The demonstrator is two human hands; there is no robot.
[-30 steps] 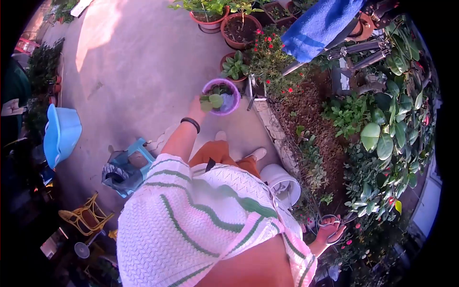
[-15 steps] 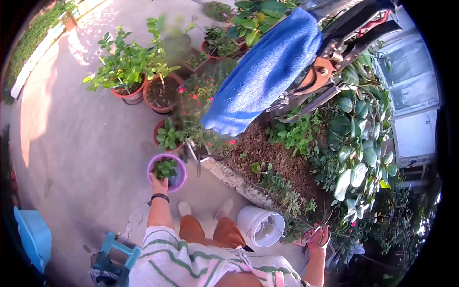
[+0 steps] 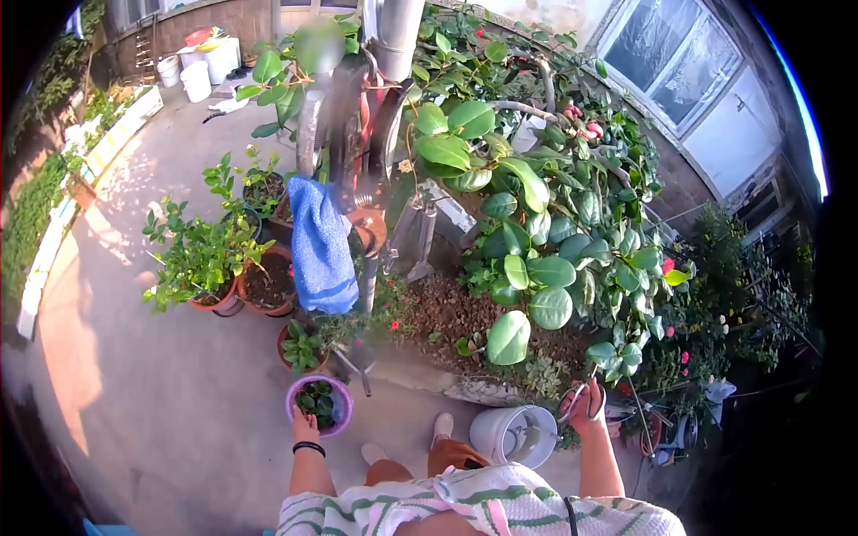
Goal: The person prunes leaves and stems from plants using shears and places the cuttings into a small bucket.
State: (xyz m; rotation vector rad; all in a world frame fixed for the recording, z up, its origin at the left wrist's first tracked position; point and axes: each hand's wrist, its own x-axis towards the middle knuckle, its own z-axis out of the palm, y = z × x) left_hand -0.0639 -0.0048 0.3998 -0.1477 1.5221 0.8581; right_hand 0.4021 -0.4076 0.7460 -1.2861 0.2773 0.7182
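My left hand (image 3: 305,423) is at the near left rim of a round purple basin (image 3: 343,406), its fingers around the edge. Dark green leaves (image 3: 315,401) lie inside the basin. On the right, my right hand (image 3: 586,404) holds scissors (image 3: 569,402), with fingers through the handles and the blades pointing up toward a low cluster of broad leaves (image 3: 613,355). Whether the blades touch a stem is too small to tell. A white bucket (image 3: 514,436) stands between my hands, left of the scissors.
A blue cloth (image 3: 320,246) hangs on a metal pole (image 3: 398,40) in front of me. Potted plants (image 3: 201,259) stand at the left. A large leafy shrub (image 3: 545,232) rises from a soil bed (image 3: 447,313) with a stone edge (image 3: 483,390). White buckets (image 3: 196,81) stand far back.
The view has tilted up and turned, so the cloth and pole appear farther left and more shrub shows. My right hand with the scissors is raised nearer the leaves. My left hand remains at the basin.
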